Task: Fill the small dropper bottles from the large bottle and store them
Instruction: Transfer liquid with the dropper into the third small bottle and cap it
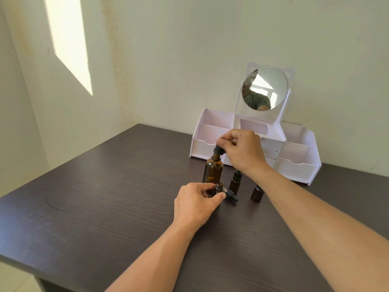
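Observation:
A large amber bottle (212, 170) stands upright on the dark table (105, 207). My right hand (242, 150) pinches its black dropper cap (219, 150) at the bottle's neck. My left hand (196, 204) grips a small open amber bottle (219, 187) just in front of the large one. A loose black dropper cap (231, 196) lies on the table beside that small bottle. Two more small amber bottles stand to the right, one capped (235, 183) behind and one (257, 193) partly hidden by my right forearm.
A white organiser (299, 165) with open compartments, small drawers and a round mirror (264, 88) stands against the wall behind the bottles. The table's left edge runs diagonally towards the near left corner.

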